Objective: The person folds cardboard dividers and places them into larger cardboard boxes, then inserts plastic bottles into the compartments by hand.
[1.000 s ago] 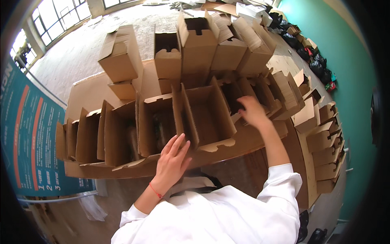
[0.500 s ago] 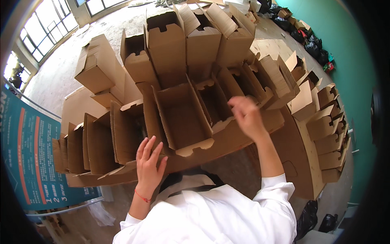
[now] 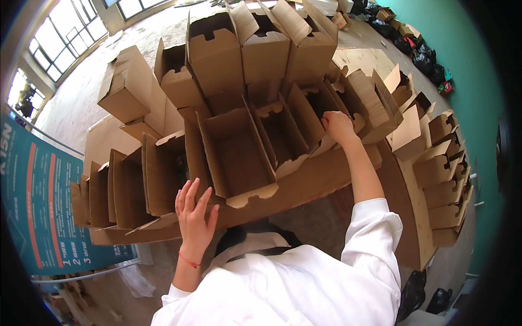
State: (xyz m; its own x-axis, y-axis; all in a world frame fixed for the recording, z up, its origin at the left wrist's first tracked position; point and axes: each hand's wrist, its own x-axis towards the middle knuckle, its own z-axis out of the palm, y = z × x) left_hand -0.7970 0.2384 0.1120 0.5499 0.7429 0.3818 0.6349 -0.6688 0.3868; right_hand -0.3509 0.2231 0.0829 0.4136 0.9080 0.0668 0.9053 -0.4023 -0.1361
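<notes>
Open-topped brown cardboard boxes stand in a row in front of me. My right hand reaches to the near end of a narrow box right of the middle, its fingers curled and closed at the rim. Part of that rim is hidden behind the hand. Fingers spread, my left hand hovers by the near edge of the row and holds nothing. Between the two hands sit a wide open box and a narrower open box; the insides that show look bare.
Taller open boxes stand behind the row, with a closed box at the far left. More boxes line a wooden board on the right. A printed teal banner stands left; black bags lie by the green wall.
My right hand has moved right and away from me, from above a box's near corner to a box rim further along. My left hand stays spread and has barely shifted.
</notes>
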